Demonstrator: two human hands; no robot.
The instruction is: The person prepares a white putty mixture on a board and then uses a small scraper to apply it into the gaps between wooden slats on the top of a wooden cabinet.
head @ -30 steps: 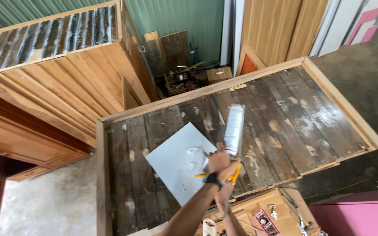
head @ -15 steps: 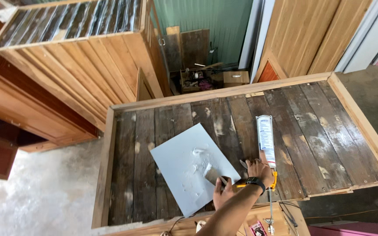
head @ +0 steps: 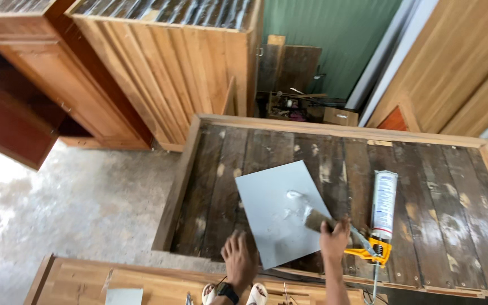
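Right hand (head: pixel 334 237): fingers closed on brush (head: pixel 318 222), over grey sheet (head: pixel 280 217) | Left hand (head: pixel 239 261): fingers spread flat, near left of sheet | Caulking gun (head: pixel 380 217): lying right of sheet on dark boards (head: pixel 441 197)

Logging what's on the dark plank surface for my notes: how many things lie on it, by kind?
Grey sheet: 1
Caulking gun with white tube: 1
Brush, held by the right hand: 1
Left hand rests on the planks beside the sheet.
Total: 3

Rough, weathered dark wood planks (head: pixel 425 186) — a smooth matt grey sheet (head: pixel 278 214) smeared with glossy paste; glossy plastic sealant tube (head: pixel 384 197).
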